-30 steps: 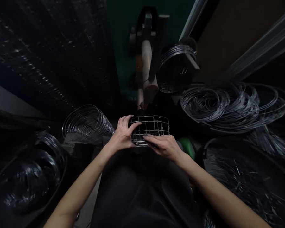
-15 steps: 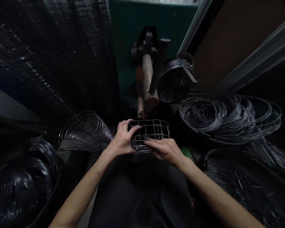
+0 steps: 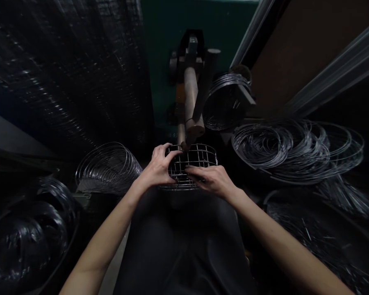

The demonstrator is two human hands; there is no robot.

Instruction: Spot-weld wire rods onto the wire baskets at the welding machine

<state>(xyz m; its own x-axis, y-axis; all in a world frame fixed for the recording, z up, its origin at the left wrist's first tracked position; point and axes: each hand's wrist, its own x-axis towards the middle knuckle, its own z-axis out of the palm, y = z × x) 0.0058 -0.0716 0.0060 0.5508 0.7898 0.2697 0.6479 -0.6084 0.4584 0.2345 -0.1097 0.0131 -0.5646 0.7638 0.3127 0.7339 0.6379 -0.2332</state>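
A round wire basket (image 3: 202,157) of crossed metal wires is held between my two hands, in front of my dark apron. My left hand (image 3: 160,166) grips its left side, thumb and fingers spread around the wires. On the front, my right hand (image 3: 213,179) has its fingers closed against the mesh; the fingertips are partly hidden. Just above the basket's far rim are the tips of a spot welding machine's electrode arms (image 3: 191,98), close to the wires. Whether they touch the rim I cannot tell.
Wire rings (image 3: 110,166) stand at the left, with shiny coiled bundles (image 3: 46,229) nearer. At the right lie a container of wire hoops (image 3: 279,147) and a bin of short wire pieces (image 3: 313,233). More hoops (image 3: 226,102) hang beside the green machine body (image 3: 160,53).
Both hands have moved the basket slightly up and forward, its far rim now at the electrode tips. The grip looks about the same.
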